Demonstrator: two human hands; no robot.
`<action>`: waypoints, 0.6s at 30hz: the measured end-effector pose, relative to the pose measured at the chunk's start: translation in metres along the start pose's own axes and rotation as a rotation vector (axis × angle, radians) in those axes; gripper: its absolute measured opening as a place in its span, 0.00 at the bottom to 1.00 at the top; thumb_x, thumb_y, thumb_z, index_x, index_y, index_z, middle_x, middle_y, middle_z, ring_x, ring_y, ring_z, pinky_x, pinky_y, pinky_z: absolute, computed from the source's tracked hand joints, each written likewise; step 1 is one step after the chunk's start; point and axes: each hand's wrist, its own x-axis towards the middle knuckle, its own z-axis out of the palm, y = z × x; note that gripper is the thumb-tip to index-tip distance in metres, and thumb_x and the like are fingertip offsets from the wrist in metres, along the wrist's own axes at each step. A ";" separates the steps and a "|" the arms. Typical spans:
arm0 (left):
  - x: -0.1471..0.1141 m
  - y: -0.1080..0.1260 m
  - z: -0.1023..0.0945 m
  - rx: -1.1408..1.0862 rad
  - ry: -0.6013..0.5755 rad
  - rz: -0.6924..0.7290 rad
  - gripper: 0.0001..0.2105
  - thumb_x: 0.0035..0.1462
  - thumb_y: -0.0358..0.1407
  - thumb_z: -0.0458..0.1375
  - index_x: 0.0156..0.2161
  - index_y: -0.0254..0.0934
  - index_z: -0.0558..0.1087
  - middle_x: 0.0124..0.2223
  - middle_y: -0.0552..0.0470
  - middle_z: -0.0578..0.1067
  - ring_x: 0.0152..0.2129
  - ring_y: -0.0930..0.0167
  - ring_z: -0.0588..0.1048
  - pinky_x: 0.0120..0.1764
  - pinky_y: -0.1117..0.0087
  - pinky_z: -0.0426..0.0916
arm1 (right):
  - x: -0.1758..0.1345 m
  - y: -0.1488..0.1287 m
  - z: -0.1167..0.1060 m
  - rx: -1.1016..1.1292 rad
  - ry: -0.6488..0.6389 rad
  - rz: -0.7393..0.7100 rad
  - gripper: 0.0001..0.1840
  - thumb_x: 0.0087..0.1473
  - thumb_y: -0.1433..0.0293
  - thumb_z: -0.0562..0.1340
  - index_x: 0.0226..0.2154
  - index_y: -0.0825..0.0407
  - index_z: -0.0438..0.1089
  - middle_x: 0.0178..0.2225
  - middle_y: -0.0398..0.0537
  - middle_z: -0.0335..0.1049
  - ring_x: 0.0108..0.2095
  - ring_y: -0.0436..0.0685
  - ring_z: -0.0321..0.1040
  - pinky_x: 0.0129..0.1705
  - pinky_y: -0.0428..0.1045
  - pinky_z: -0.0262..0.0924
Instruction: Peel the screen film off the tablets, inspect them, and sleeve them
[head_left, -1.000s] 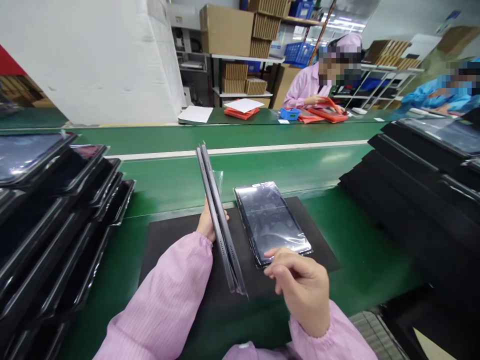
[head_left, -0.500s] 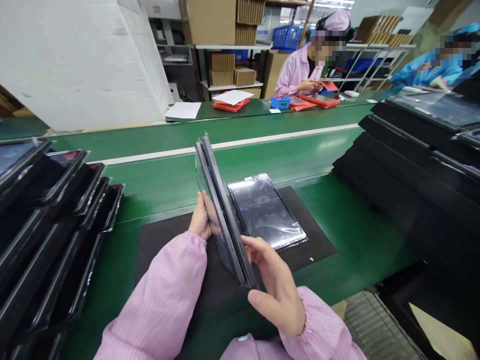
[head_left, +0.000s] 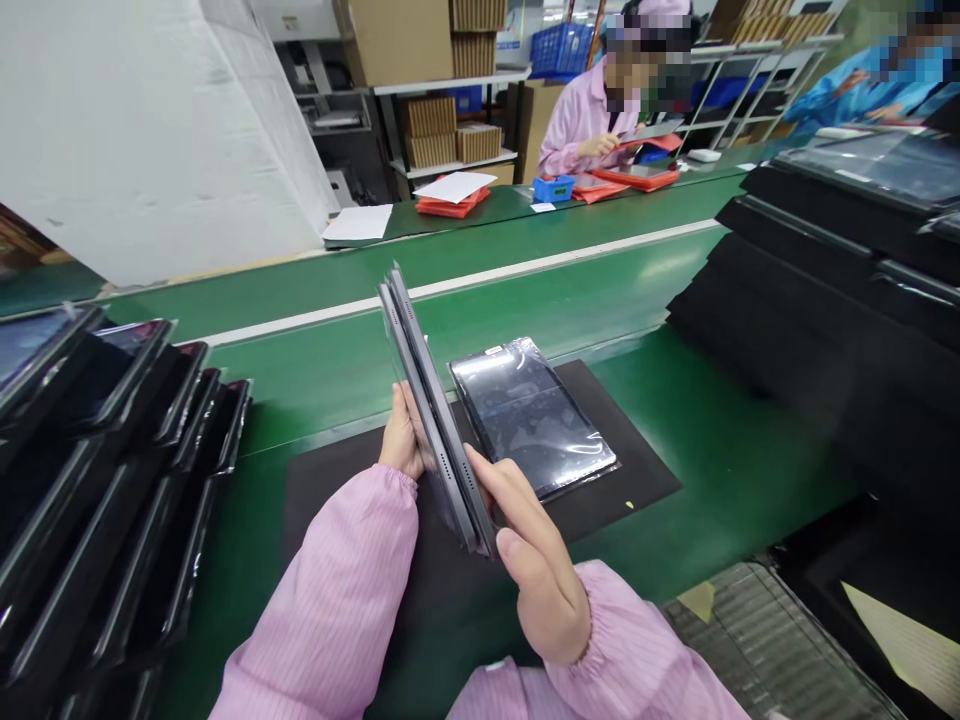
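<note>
Two thin grey tablets (head_left: pixel 431 430) stand on edge side by side above the bench, tilted, their speaker-hole sides facing me. My left hand (head_left: pixel 401 440) is closed on their left side; part of its fingers is hidden behind them. Against the right face of the right-hand tablet lie the fingers of my right hand (head_left: pixel 540 565), its thumb near the lower corner. Just right of them, another tablet (head_left: pixel 532 420) in a clear, shiny film lies flat on a black mat (head_left: pixel 637 475).
Stacked tablets with black sheets (head_left: pixel 127 480) rise on the left, and a dark stack (head_left: pixel 810 270) stands on the right. Beyond the green bench (head_left: pixel 300 360), a co-worker in pink (head_left: pixel 574 130) handles red sleeves. White paper (head_left: pixel 360 222) and a blue bin (head_left: pixel 553 189) lie there.
The pair of tablets has shifted slightly left in view. My right hand's fingers and thumb have come closer together at the right tablet's lower end. The view has tilted a little.
</note>
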 end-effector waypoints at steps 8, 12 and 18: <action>-0.004 0.006 0.005 -0.019 -0.001 -0.042 0.20 0.70 0.40 0.45 0.30 0.33 0.71 0.22 0.55 0.71 0.13 0.80 0.65 0.18 0.80 0.61 | 0.009 -0.009 0.004 0.041 -0.016 0.011 0.28 0.65 0.64 0.49 0.66 0.42 0.56 0.43 0.47 0.64 0.47 0.59 0.63 0.48 0.54 0.64; -0.002 0.007 0.004 -0.023 -0.003 -0.037 0.18 0.70 0.40 0.46 0.31 0.34 0.71 0.22 0.56 0.70 0.13 0.80 0.65 0.20 0.79 0.63 | 0.012 -0.012 0.004 0.061 -0.035 0.029 0.30 0.63 0.64 0.50 0.66 0.42 0.55 0.44 0.47 0.63 0.46 0.58 0.63 0.48 0.54 0.64; -0.001 0.006 0.002 -0.016 -0.003 -0.039 0.21 0.70 0.42 0.45 0.28 0.35 0.70 0.20 0.56 0.67 0.14 0.78 0.65 0.23 0.77 0.65 | 0.005 -0.009 0.006 0.052 -0.053 0.006 0.32 0.61 0.64 0.52 0.67 0.42 0.55 0.42 0.46 0.61 0.39 0.56 0.61 0.44 0.54 0.63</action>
